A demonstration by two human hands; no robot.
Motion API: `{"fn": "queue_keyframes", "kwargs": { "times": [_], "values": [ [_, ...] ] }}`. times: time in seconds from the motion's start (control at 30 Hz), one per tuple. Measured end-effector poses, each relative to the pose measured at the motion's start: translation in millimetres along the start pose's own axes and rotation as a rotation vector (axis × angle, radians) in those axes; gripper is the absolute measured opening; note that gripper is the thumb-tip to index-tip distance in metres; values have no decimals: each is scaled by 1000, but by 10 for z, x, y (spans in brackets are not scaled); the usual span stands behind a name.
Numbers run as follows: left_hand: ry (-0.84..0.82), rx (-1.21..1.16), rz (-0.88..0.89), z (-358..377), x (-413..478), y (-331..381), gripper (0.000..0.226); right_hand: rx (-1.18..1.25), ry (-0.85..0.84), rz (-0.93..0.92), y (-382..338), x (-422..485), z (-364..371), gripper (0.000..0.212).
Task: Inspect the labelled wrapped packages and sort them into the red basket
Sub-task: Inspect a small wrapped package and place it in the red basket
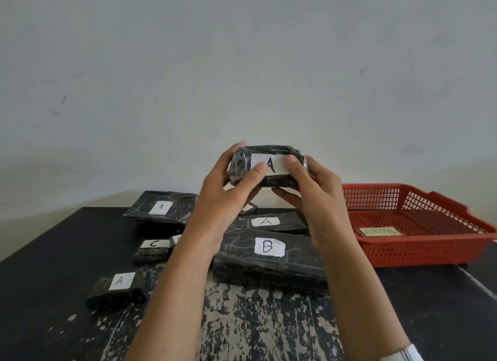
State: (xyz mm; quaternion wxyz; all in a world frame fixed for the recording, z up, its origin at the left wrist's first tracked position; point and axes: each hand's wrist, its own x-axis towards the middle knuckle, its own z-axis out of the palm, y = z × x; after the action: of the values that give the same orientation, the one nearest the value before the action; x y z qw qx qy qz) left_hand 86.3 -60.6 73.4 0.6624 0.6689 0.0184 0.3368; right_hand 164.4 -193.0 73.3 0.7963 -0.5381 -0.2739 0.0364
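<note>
I hold a small black wrapped package [271, 179] with a white label marked A up in front of me, above the table. My left hand [228, 194] grips its left end, thumb on the label. My right hand [314, 191] grips its right end, thumb on the label too. The red basket [419, 250] stands on the table at the right, holding only a small tag. Below my hands lie more black packages: a large one marked B [269, 261], one marked A [269, 223] behind it, another A [164, 207] at the back left.
A small package marked C [152, 250] and a package marked A [115, 288] lie at the left on the dark, worn table [53, 253]. A tiny package [248, 208] peeks out behind my left hand. A pale wall rises behind the table.
</note>
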Motion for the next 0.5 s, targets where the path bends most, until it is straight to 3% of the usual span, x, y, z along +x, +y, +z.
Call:
{"fn": "queue_keyframes", "kwargs": {
  "times": [0.5],
  "values": [
    [11,-47,49,31,-12,33,54,38,-109,31,-74,11,-75,38]
  ]
}}
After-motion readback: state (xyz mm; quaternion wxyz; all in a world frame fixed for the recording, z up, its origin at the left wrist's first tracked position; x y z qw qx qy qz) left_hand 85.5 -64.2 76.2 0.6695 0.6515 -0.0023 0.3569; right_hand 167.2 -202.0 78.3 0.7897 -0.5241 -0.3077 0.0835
